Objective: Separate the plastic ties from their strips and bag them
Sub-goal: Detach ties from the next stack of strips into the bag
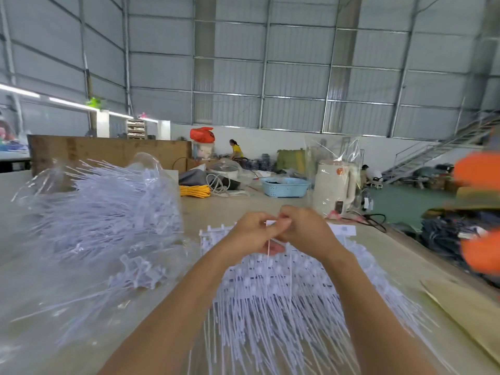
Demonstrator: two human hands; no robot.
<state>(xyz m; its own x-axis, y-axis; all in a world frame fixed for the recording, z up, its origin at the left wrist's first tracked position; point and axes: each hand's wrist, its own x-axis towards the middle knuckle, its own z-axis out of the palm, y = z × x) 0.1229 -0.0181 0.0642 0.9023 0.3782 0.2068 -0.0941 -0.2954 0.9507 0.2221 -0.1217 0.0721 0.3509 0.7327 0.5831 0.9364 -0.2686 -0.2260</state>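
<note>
My left hand and my right hand meet above the middle of the table, fingers curled together around white plastic ties whose thin tails hang down between them. Under my hands lies a broad pile of white tie strips, tails fanning toward me. At the left stands a clear plastic bag stuffed with separated ties, its mouth open toward the right. Several loose ties lie in front of it.
Behind on the table are a blue basket, a yellow cord coil, a white appliance under clear plastic and a brown board. Cardboard lies at the right edge. A blurred orange shape is at the right.
</note>
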